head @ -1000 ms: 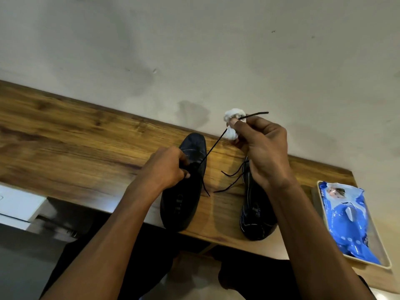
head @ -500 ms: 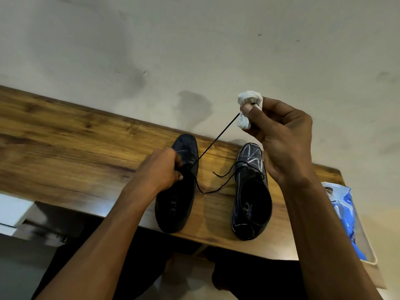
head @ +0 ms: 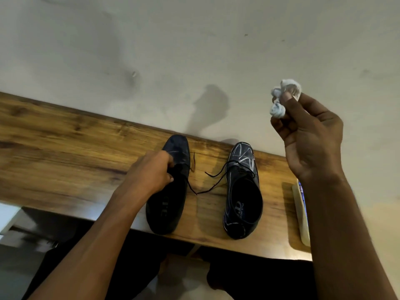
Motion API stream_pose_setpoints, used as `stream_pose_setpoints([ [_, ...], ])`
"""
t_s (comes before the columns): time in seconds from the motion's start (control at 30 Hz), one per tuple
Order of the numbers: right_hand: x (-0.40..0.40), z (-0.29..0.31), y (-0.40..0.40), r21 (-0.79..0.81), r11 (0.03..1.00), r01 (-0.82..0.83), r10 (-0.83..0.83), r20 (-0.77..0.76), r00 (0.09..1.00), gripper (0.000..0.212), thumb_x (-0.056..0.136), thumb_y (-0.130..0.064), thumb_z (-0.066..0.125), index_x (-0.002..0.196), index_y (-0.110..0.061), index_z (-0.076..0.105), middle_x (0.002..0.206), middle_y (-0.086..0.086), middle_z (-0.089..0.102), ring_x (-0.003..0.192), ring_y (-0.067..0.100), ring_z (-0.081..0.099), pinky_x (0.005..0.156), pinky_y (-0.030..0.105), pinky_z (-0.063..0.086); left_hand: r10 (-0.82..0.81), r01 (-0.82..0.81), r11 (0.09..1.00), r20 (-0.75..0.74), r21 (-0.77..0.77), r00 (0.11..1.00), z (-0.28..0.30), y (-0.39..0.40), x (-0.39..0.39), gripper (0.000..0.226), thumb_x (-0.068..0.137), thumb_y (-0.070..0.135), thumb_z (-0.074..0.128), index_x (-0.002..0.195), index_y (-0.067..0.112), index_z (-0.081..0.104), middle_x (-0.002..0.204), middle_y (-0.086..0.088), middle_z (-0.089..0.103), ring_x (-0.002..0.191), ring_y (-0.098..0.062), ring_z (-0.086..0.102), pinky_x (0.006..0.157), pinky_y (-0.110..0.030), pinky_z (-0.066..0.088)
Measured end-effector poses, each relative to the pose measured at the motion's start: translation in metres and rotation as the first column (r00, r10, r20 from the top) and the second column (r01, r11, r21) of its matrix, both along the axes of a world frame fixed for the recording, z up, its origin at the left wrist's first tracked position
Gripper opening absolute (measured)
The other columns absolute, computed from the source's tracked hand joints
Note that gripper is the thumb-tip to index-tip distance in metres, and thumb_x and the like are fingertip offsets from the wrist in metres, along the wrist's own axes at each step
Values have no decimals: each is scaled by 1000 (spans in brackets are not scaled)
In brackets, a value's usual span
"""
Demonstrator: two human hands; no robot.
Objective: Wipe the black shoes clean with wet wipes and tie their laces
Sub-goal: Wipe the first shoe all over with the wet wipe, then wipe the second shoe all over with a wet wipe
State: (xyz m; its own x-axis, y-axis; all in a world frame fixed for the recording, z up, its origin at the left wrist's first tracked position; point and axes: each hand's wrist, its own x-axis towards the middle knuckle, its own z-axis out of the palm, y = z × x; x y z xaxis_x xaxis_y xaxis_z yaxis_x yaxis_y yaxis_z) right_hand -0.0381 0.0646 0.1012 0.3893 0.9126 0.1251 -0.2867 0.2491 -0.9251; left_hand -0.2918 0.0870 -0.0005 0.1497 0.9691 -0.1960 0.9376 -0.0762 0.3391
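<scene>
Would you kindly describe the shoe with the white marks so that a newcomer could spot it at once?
Look along the wooden shelf against the pale wall, where two black shoes stand side by side. The marked shoe is the right one, untouched, with loose laces. White scribbled lines cross its toe, while the other shoe, under the left hand, looks nearly plain.

Balled wipe [head: 281, 98] in raised right hand [head: 311, 135], left hand [head: 151, 172] on shoe [head: 171, 191]

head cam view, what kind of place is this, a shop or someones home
Probably a home or plain room, not a shop: a narrow wooden shelf against a bare, scuffed wall, one pair of black shoes, and no shop fittings in view. It can't be told for certain.
</scene>
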Motion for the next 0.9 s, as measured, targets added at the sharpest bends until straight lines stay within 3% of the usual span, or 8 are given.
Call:
stream_pose_setpoints([
  [0.17, 18, -29, 0, -157, 987, 27, -17, 61, 998, 14, 95, -13, 67, 106, -6, 73, 98, 11, 75, 75, 17, 65, 68, 28, 53, -21, 20, 989, 10, 148, 1000, 4, -8, 11, 37, 90, 26, 73, 126, 22, 65, 117, -6, 69, 106, -27, 64, 84, -41, 55],
  [0.27, 28, -50, -4, -237, 971, -38, 27, -49, 998, 12, 96, -9, 62, 104, -5, 71, 106, 15, 73, 76, 20, 65, 67, 27, 54, -124, 33, 929, 228, 368, 966, 11, -20, 37, 23, 90, 33, 72, 107, 18, 73, 99, -1, 74, 89, -18, 67, 73, -35, 54],
  [0.37, 40, -63, -9, -295, 951, -91, 48, -148, 988, 21, 97, -8, 60, 115, 0, 67, 115, 20, 71, 80, 21, 68, 70, 28, 58, -253, 127, 937, 383, 324, 888, 12, -30, 72, 17, 91, 37, 70, 94, 21, 75, 87, 8, 73, 79, -7, 66, 72, -31, 56],
  [0.5, 53, -74, -17, -342, 927, -152, 102, -162, 982, 25, 95, -6, 63, 118, 0, 65, 99, 12, 75, 78, 17, 72, 77, 31, 60, -287, 200, 941, 334, 272, 898, 5, -31, 106, 24, 89, 46, 69, 87, 22, 71, 82, 9, 70, 77, -9, 64, 70, -36, 57],
  [0.63, 71, -83, -22, -372, 927, -52, 100, 110, 989, 27, 90, -3, 70, 116, -5, 63, 98, 10, 76, 79, 15, 73, 69, 29, 61, -236, 218, 971, 519, 97, 821, 10, -43, 134, 23, 89, 42, 71, 89, 19, 74, 80, 7, 72, 71, -7, 67, 68, -32, 60],
  [0.7, 83, -90, -22, -403, 915, 9, 124, 304, 945, 30, 89, -4, 73, 118, -5, 64, 99, 12, 75, 84, 18, 73, 71, 30, 60, -151, 208, 978, 614, -23, 775, 12, -51, 151, 24, 90, 43, 71, 94, 19, 75, 84, 6, 74, 74, -8, 70, 74, -36, 61],
  [0.8, 97, -103, -23, -460, 887, 38, 254, 554, 793, 22, 88, -2, 73, 107, -13, 71, 94, 9, 76, 85, 20, 73, 76, 37, 59, -62, 199, 960, 545, -196, 836, 3, -53, 167, 45, 89, 53, 66, 96, 9, 75, 83, 1, 73, 75, -14, 69, 70, -38, 54],
  [0.9, 102, -112, -21, -464, 884, 65, 309, 683, 662, 19, 87, -4, 73, 103, -15, 75, 93, 5, 77, 88, 22, 73, 84, 46, 60, 24, 177, 910, 475, -374, 880, -9, -54, 174, 60, 86, 61, 65, 89, 1, 64, 73, -8, 54, 64, -20, 54, 60, -35, 38],
])
